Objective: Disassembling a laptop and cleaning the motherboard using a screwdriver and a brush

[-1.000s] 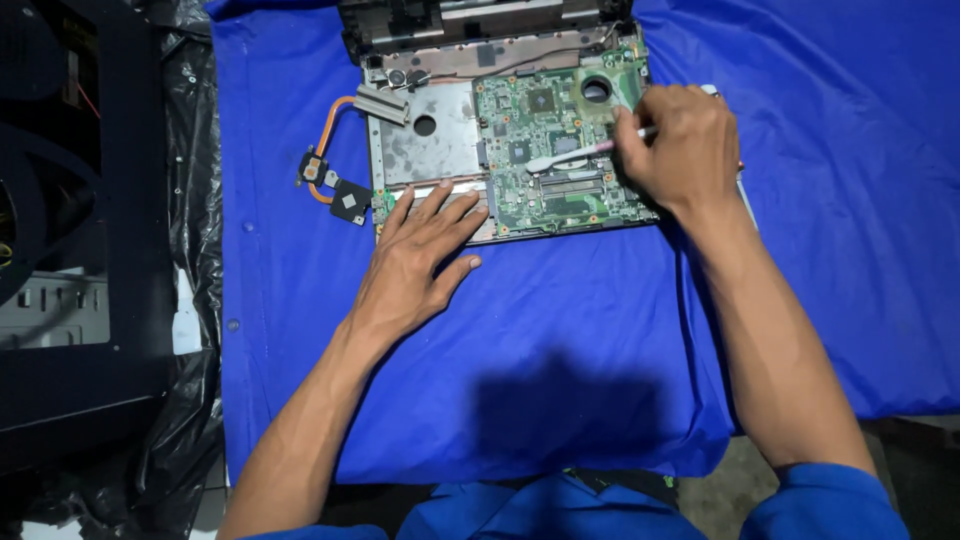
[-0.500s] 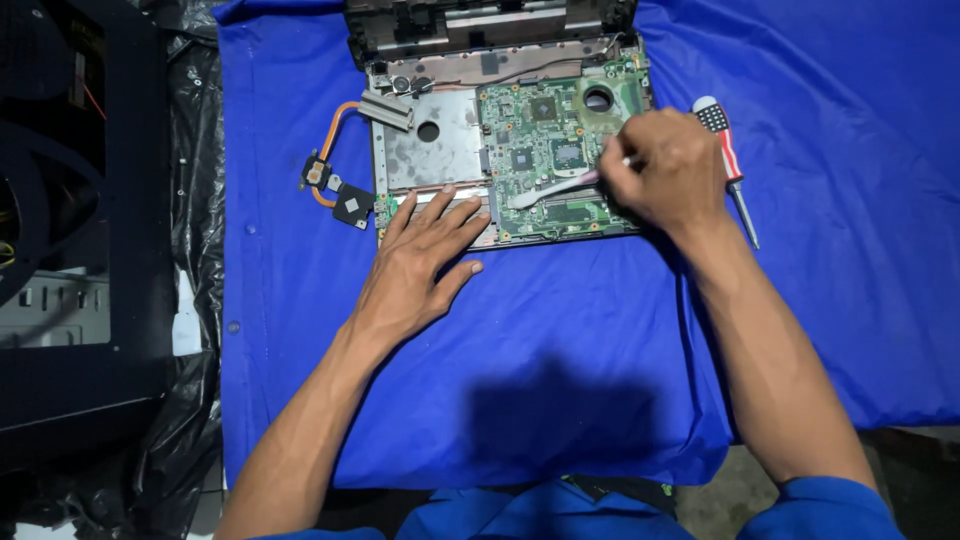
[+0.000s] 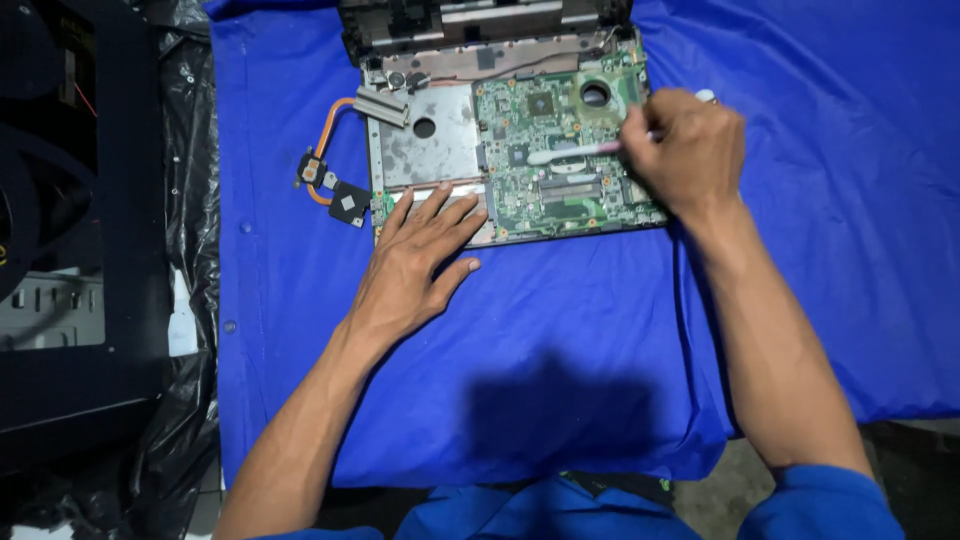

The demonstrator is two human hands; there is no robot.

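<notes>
Top-down view of a stripped laptop motherboard sitting on a blue cloth, green side up. The right hand is over the board's right edge, fingers curled in and pinched around the handle of a small brush that looks like a toothbrush. Its pale shaft runs left from the fingertips and the head sits on the board's middle, just above the memory slot area. Can't quite tell if the bristles are actually pressing down or only resting there.

The left hand lies flat, palm down, fingers spread a bit and straight, not gripping anything. The fingertips rest on the lower left edge of the board, right below the grey metal plate with a round hole in it, while the palm and thumb sit on the cloth.

Out to the left of those fingertips, on the cloth, is the copper heat pipe curving down to a small black pad. Beyond the board, past both sets of fingers, there's the dark laptop chassis. Far left, off the cloth, a black computer case sits on black plastic sheeting.
</notes>
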